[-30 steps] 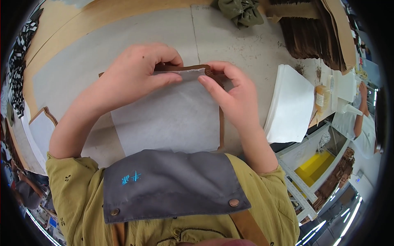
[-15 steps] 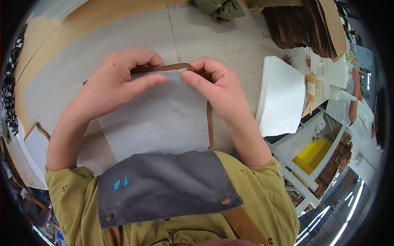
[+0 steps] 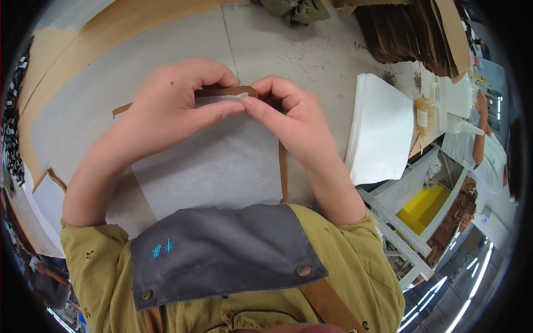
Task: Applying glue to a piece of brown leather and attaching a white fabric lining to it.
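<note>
A sheet of white paper lies in front of me over a brown piece, whose edges show at its sides. My left hand is closed on the far edge, fingers curled behind the brown strip and thumb lying along the torn white lip. My right hand grips the same edge at the right end, its thumb tip almost meeting the left thumb, its fingers bent behind. What lies under the curled fingertips is hidden.
White sheets are stacked right, beside an amber bottle; brown pieces and crumpled green fabric lie at the back. A smaller piece is left. A yellow tray sits lower right. A co-worker stands far right.
My left thumb has moved right along the edge toward my right thumb, closing the gap between them. My view has shifted slightly, so the table things appear further left.
</note>
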Available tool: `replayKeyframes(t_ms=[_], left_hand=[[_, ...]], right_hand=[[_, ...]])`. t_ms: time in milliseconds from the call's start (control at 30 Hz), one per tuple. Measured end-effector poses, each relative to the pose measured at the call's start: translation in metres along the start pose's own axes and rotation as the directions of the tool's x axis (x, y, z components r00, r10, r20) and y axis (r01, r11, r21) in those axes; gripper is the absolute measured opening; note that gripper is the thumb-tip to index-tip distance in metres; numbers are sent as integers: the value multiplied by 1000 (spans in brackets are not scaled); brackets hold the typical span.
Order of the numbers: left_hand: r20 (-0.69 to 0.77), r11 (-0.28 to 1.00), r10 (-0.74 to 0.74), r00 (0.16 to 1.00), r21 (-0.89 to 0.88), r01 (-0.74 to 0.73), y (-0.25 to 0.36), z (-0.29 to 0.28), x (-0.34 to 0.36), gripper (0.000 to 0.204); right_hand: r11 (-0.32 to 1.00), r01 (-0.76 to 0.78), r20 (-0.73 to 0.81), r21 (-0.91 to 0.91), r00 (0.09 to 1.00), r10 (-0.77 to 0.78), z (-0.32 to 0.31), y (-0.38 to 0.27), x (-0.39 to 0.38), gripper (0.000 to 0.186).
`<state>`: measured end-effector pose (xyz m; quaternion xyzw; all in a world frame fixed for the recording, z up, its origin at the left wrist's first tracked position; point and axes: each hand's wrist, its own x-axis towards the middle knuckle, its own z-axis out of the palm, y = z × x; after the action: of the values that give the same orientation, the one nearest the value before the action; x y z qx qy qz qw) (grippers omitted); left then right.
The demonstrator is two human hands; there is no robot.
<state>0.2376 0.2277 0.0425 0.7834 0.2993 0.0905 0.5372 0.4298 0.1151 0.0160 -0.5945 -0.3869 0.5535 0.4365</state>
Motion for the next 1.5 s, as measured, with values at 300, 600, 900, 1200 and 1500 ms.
replayKeyframes(t_ms=[300, 600, 900, 1200, 1500], left_hand=[[-24, 993, -3, 1000, -118, 0, -4, 2, 1, 19], [63, 984, -147, 987, -96, 153, 2, -2, 5, 24], [107, 958, -207, 973, -180, 224, -21, -11, 9, 37], [255, 952, -236, 938, -135, 276, -14, -39, 1, 20], [188, 979, -178, 966, -67, 193, -14, -27, 6, 14]], right_hand=[[1000, -26, 22, 15, 999, 25, -3, -1, 0, 18], [1000, 0, 1, -13, 1000, 0, -3, -1, 2, 19], [1000, -16, 6, 20, 1000, 16, -3, 3, 4, 17], [987, -51, 8, -151, 999, 53, 3, -10, 6, 28], [977, -60, 22, -207, 998, 66, 4, -9, 11, 30]])
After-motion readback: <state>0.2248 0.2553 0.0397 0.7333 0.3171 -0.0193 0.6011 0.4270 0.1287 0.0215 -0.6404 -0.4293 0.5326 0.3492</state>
